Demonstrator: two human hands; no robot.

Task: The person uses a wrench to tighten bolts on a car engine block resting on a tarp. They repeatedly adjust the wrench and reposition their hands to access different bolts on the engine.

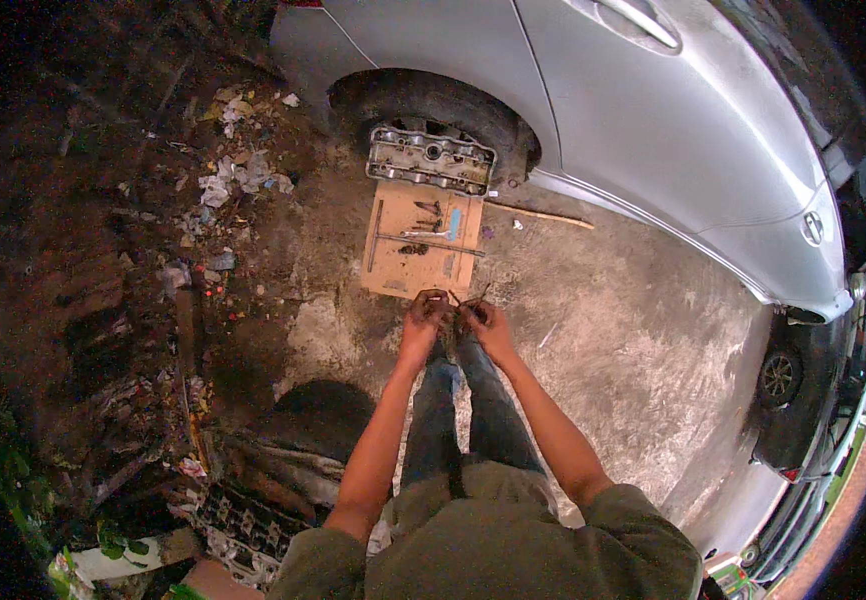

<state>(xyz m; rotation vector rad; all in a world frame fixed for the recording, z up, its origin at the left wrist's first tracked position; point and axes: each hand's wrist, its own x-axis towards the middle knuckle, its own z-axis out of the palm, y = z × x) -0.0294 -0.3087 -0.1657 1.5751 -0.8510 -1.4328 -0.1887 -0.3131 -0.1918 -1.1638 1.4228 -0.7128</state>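
Just past my knees, both hands meet close together at the near edge of a cardboard sheet. My left hand is closed, its fingertips pinched around something small with a pale glint. In my right hand, also closed, is a thin dark piece like a wire or slim rod, pointing toward the left fingers. On the cardboard lie long thin rods, a silver tool, a blue strip and several small dark parts. A metal engine cylinder head rests beyond the cardboard.
A silver car stands ahead, its tyre right behind the cylinder head. A wooden stick lies on the concrete floor. Litter covers the dirt at left; another engine part sits lower left. A dark car is at right.
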